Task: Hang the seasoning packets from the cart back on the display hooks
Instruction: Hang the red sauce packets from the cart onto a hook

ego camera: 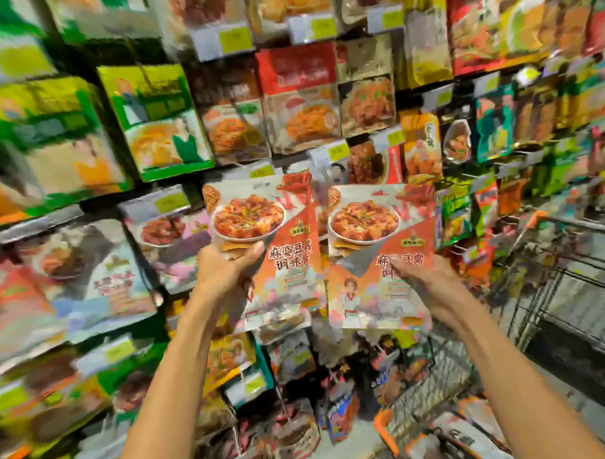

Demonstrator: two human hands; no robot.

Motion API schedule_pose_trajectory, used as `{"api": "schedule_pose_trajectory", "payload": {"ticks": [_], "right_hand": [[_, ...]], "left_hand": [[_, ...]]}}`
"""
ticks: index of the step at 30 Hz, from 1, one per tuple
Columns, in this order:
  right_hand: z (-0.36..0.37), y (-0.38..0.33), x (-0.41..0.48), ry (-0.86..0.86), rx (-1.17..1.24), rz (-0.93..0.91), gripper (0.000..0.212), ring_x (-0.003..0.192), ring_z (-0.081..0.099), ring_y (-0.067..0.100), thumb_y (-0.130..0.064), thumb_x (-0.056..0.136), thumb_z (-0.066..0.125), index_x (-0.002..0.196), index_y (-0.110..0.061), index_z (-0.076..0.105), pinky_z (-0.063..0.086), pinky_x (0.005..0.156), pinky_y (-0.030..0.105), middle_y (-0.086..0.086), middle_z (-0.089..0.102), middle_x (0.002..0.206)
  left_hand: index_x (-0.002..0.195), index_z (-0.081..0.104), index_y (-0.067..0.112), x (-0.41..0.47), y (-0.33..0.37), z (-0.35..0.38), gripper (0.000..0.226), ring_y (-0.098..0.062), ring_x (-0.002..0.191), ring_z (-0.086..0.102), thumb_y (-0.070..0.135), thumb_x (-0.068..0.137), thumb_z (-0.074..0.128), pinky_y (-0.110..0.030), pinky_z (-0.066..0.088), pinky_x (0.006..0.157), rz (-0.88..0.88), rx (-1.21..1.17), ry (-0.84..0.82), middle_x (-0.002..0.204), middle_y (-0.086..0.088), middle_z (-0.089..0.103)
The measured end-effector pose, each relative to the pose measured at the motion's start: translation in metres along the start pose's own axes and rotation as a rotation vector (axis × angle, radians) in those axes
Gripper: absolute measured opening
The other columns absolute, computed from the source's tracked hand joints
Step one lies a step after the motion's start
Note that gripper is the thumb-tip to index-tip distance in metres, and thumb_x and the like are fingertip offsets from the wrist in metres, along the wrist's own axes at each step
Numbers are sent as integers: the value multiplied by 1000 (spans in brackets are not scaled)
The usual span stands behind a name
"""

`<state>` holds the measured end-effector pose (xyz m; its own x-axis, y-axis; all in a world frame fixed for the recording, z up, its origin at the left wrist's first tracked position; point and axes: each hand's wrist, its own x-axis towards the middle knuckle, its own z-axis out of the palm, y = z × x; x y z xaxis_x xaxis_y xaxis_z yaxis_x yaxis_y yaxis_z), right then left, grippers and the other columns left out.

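So, left grip point(227, 269) held the left packet point(259, 213) by its lower left edge, thumb on its front. Right grip point(423, 280) pinched the right packet point(366, 223) at its right side. Both packets were raised side by side, nearly touching, before the display point(300, 102). Cart point(567, 288) stood at right, spare packets point(473, 436) inside. Whole frame was blurred.

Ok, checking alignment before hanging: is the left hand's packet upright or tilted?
Tilted: the left packet, gripped by the left hand, leans its top leftward; the right packet in the right hand sits nearly square.
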<state>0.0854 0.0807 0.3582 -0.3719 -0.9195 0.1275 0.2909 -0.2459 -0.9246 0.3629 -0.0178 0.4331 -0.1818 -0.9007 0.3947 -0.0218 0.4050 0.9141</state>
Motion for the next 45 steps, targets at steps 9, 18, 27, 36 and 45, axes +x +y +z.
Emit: {"api": "schedule_pose_trajectory", "payload": {"ticks": [9,18,27,36,45], "right_hand": [[231,30,-13,-419,99,68,19,70,70,13,-13,59,76,78,-10,71,57,65,22,3,73,76],[440,124,-44,-588,114,186,17,69,69,13,9,77,64,87,-5,65,54,61,19,4,72,75],[552,177,-20,-568,59,235,13,72,69,10,6,82,64,84,-7,65,54,62,16,0,73,72],[591,201,7,-557,-11,329,28,103,65,24,-7,75,77,99,-1,66,44,102,37,9,73,98],[595,214,15,-534,-74,376,47,119,53,24,-18,79,74,117,2,56,24,114,55,10,65,115]], "left_hand": [[94,66,3,-59,45,-224,17,2,52,59,1,78,71,-13,49,52,18,95,392,70,7,67],[72,67,27,-100,49,-439,24,17,54,56,6,73,78,-4,45,54,56,306,656,65,22,67],[80,63,11,-82,38,-529,17,9,44,56,-4,77,70,-5,42,43,69,173,686,51,17,64],[107,62,-8,-72,26,-558,32,-10,42,53,5,80,71,-21,44,37,-21,134,677,82,-11,65],[95,63,-6,-64,13,-558,19,-15,33,45,4,80,70,-23,37,32,-63,21,662,63,-6,63]]}}
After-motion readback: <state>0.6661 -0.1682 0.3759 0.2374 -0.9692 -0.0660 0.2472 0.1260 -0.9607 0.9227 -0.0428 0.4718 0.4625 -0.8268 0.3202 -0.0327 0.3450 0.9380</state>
